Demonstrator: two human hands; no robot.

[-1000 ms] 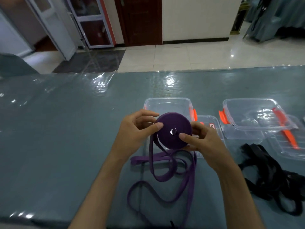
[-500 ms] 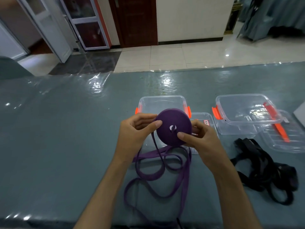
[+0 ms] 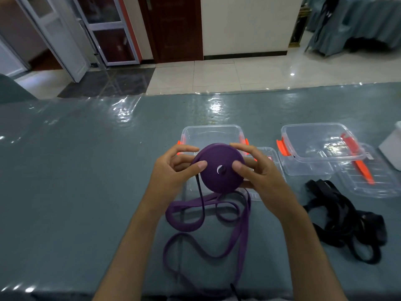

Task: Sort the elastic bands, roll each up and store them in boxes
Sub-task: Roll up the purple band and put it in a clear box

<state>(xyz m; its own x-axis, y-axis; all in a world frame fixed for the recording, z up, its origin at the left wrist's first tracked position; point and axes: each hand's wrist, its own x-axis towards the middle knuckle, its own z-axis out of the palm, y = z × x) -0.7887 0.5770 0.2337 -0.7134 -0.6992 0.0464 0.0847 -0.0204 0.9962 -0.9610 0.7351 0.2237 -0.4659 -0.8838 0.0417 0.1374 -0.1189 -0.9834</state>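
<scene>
Holding the purple roll (image 3: 221,168) upright above the worktop (image 3: 76,181), I have my left hand (image 3: 173,172) and right hand (image 3: 258,172) clamped on it from either side, thumbs pressed to its flat face and fingers (image 3: 186,148) curled over the rim. Its unwound tail (image 3: 195,224) trails in loops below, in front of the open clear box (image 3: 211,132). If my grip slackens, I judge the coil could spring loose and telescope; a twist in the tail could wind in crooked. The black bands (image 3: 342,220) wait unrolled, near the second box (image 3: 321,144).
</scene>
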